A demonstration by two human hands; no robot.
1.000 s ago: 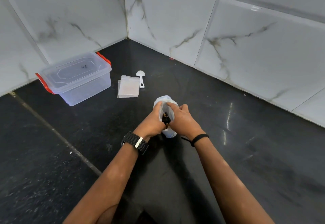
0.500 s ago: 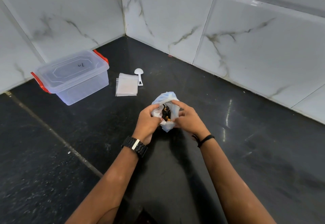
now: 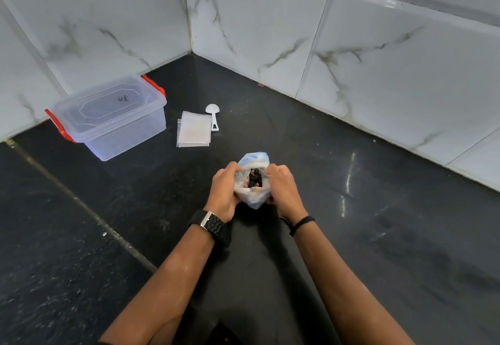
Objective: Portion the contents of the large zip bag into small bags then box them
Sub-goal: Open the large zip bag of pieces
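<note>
On the black table (image 3: 378,236), your left hand (image 3: 223,193) and right hand (image 3: 284,190) hold the large zip bag (image 3: 253,196). Fingers of both pinch its rim, mouth open. Small bags (image 3: 193,132) lie beyond, between box (image 3: 113,117) and spoon (image 3: 213,116).

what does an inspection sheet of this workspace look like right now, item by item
surface: glossy black stone counter with a pale seam line on the left.
job's things: large clear zip bag, mouth pulled open, dark contents visible inside; stack of small clear plastic bags lying flat; white plastic scoop beside the stack; clear plastic storage box with red latches, lid on.
clutter: nothing seen.
grippers: left hand and right hand each grip one side of the bag's mouth.
cables: nothing seen.
surroundings: white marble-veined wall tiles meeting in a corner behind the counter.
</note>
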